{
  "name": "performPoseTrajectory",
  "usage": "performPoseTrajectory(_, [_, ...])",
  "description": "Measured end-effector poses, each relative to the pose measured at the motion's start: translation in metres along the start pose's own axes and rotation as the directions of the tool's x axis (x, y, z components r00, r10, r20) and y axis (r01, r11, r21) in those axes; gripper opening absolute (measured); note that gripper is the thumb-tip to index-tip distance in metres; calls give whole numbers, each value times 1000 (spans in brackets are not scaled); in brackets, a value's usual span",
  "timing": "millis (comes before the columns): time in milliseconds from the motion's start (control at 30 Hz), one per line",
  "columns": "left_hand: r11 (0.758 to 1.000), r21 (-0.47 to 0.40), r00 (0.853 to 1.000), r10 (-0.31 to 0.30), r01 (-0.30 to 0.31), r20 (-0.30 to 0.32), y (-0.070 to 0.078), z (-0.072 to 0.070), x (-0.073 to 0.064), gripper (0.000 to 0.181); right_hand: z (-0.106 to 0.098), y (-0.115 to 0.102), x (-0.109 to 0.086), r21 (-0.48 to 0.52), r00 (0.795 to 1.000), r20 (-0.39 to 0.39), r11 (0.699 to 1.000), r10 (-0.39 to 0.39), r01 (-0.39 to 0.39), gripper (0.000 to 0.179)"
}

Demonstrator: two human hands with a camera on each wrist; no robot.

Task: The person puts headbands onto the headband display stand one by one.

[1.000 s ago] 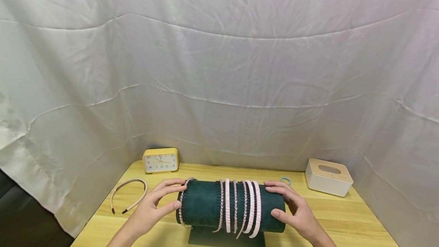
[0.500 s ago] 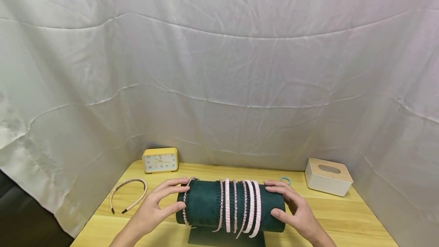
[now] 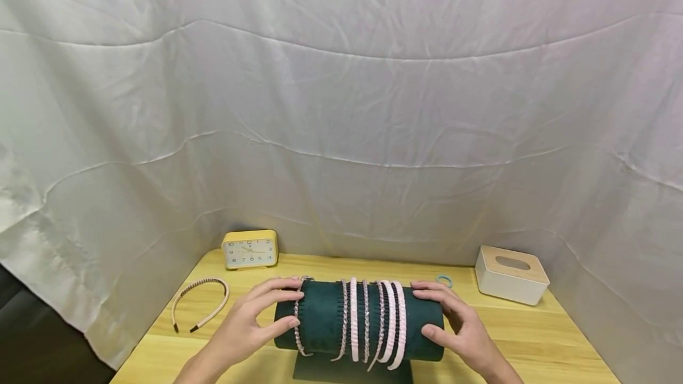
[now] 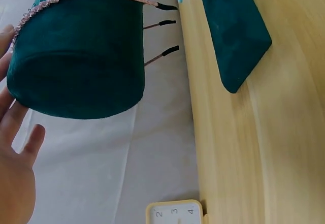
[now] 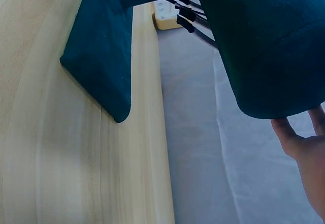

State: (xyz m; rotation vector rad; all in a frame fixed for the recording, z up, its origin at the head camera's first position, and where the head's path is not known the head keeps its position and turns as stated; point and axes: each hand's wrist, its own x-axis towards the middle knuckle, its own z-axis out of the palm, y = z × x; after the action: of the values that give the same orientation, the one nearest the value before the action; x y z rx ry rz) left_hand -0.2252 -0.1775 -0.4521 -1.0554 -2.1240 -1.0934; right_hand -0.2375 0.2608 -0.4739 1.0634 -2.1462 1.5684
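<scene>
A dark green velvet roll lies sideways on a stand, its flat base below. Several headbands straddle its right half, among them a smooth pale pink one and a white one. Farther left, a thin braided pink headband sits by itself on the roll. My left hand reaches over the left end, its extended fingertips and thumb against that braided headband. On the roll's right end rests my right hand, fingers on top and thumb at the front. Dark headband tips stick out underneath.
A loose beige headband lies on the wooden table at the left. Behind it stands a yellow clock. At the back right are a blue ring and a tissue box. Grey curtain encloses the table.
My left hand has slid the braided headband rightward, from the roll's left edge inward. The right hand and the other headbands have stayed in place.
</scene>
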Motion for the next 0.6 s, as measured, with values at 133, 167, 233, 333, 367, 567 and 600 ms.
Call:
performPoseTrajectory(133, [999,43,1000,30,-31,5,2,2,4,48,0,0,0,5,1000,2,1000,-12,12,58])
performPoseTrajectory(167, [998,47,999,31,-32,7,3,3,4,47,0,0,0,7,1000,2,1000,-18,18,58])
performPoseTrajectory(233, [998,54,1000,30,-30,8,4,4,5,47,0,0,0,9,1000,4,1000,-28,28,58])
performPoseTrajectory(333, [998,48,1000,26,-26,14,5,5,7,46,1,-1,0,9,1000,3,1000,-22,22,58])
performPoseTrajectory(367, [999,43,999,30,-31,16,5,6,8,45,1,-1,0,8,1000,2,1000,-20,20,58])
performPoseTrajectory(567, [998,30,998,52,-53,20,5,12,12,44,1,-1,0,9,1000,1,1000,-21,21,58])
performPoseTrajectory(600, [998,30,998,53,-53,20,5,12,13,44,1,-1,1,11,1000,2,1000,-21,21,58])
